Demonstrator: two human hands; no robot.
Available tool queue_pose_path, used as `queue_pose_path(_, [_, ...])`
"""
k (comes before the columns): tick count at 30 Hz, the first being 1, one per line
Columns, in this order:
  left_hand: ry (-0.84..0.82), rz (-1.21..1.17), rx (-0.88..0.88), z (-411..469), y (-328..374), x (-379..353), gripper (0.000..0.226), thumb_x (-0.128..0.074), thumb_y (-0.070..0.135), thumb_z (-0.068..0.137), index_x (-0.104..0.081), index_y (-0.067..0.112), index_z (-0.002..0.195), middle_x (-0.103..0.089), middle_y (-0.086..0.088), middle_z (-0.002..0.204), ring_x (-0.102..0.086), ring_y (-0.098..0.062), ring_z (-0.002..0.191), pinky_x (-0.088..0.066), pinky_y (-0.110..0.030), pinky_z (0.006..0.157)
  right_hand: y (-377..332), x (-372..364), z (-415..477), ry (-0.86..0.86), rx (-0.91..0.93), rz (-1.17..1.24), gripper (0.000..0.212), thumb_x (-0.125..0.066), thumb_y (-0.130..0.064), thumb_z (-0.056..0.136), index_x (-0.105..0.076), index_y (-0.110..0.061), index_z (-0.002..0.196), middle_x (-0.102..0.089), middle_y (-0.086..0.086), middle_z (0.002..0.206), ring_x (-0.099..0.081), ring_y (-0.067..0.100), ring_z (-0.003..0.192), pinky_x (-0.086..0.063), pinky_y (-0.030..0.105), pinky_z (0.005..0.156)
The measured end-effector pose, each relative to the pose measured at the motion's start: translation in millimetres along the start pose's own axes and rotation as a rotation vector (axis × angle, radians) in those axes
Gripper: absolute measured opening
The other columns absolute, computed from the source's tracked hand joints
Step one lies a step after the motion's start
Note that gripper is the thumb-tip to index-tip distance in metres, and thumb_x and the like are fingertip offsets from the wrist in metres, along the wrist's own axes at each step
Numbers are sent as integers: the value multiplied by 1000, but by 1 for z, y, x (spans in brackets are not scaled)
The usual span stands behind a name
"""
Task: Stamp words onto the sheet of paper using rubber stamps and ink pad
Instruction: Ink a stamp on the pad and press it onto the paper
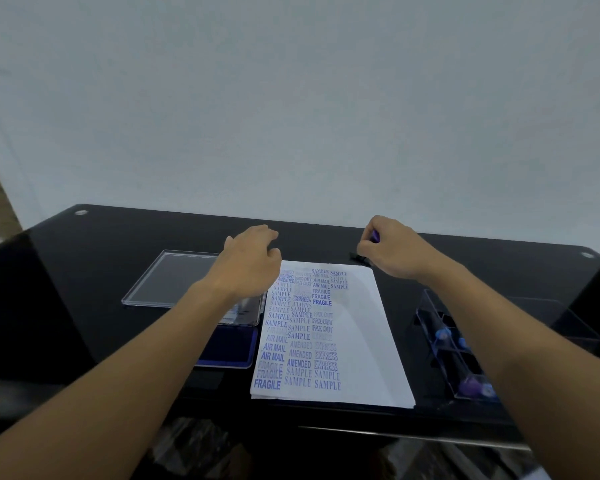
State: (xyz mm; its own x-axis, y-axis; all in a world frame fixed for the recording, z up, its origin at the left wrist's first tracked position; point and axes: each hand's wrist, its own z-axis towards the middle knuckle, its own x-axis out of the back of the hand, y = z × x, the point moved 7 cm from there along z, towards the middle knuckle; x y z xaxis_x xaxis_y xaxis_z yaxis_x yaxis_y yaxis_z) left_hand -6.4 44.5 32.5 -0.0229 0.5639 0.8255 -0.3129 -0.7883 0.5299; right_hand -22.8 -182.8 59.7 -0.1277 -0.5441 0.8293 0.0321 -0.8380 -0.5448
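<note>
- The paper (361, 341) lies flat on the black table (84, 271), straight ahead of the person, its near edge close to the table's front edge.
- Blue stamped words fill its left and middle columns: SAMPLE, AIR MAIL, FRAGILE, AMENDED, EXPRESS, FAX OUT. The right strip is bare.
- The right hand (392, 247) is curled round a stamp (374, 236) with a purple handle. The stamp's dark base sits low at the table, just past the paper's far right corner.
- The left hand (253, 258) hangs over the paper's far left corner with fingers loosely bent, holding nothing. Whether it touches the sheet cannot be told.
- The ink pad (229, 348), blue and uncovered, lies just left of the paper, partly hidden by the left forearm.
- A clear lid (174, 278) lies flat further left and back.
- A clear box (426, 306) right of the paper holds more stamps with blue and purple handles.
</note>
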Motion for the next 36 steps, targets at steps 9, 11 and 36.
queue_pose_path(9, [65, -21, 78, -30, -68, 14, 47, -41, 23, 102, -39, 15, 149, -30, -2, 159, -24, -18, 147, -17, -42, 122, -56, -67, -8, -119, 189, -19, 7, -62, -24, 94, -58, -19, 91, -62, -2, 90, -57, 17, 77, -46, 25, 62])
queue_pose_path(11, [108, -32, 102, -38, -83, 19, 47, -41, 23, 102, -39, 16, 149, -30, -1, 159, -23, -17, 147, -16, -46, 122, -71, -87, -13, -163, 242, -8, 11, -63, -29, 95, -59, -19, 92, -62, -3, 90, -58, 17, 78, -46, 25, 63])
queue_pose_path(36, [105, 141, 196, -96, -171, -8, 45, -40, 24, 102, -43, 16, 146, -26, 0, 161, -23, -15, 147, -12, -49, 119, -172, -204, -33, -402, 406, -254, 20, -56, -30, 93, -47, -19, 79, -58, 5, 86, -54, 25, 80, -43, 34, 67])
